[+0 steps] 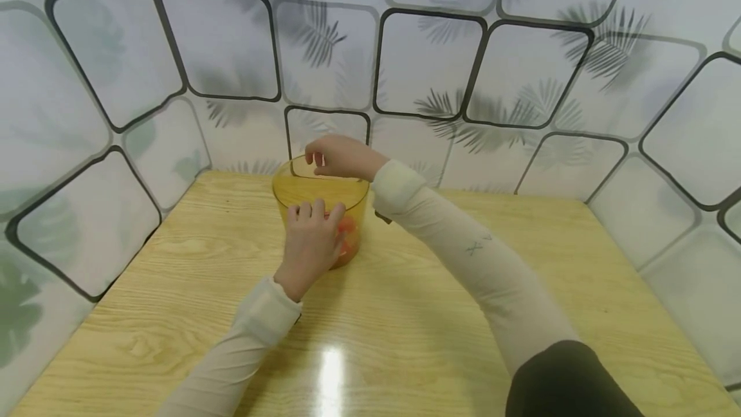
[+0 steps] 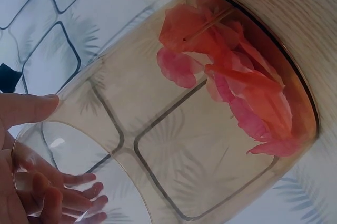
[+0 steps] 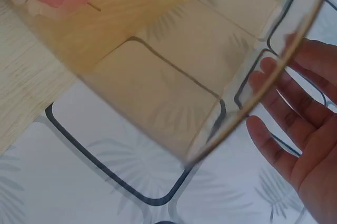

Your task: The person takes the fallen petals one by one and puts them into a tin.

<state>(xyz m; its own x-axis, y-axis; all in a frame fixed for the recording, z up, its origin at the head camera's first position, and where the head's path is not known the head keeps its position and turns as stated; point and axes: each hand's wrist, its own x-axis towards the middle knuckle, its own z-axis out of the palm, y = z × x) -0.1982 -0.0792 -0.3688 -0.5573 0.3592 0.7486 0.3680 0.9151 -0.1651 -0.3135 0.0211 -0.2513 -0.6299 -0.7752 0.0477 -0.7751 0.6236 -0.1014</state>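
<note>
A transparent amber bucket (image 1: 321,195) stands upright on the table. Inside, at its bottom, lie coral-red and pink petals (image 2: 231,76), with a thin stem-like strip among them. My left hand (image 1: 311,246) is at the bucket's near side, fingertips right at the rim and thumb spread to the right. In the left wrist view its thumb (image 2: 26,109) overlaps the edge of the bucket's wall. Over the far rim is my right hand (image 1: 344,156), fingers bent loosely downward. The right wrist view shows those fingers (image 3: 287,108) spread beside the rim, holding nothing.
The light wood-grain table (image 1: 463,314) extends to both sides and toward me. Behind it and at both sides rises a pale backdrop (image 1: 428,63) with dark rounded outlines and leaf prints. Both forearms wear light sleeves (image 1: 463,253).
</note>
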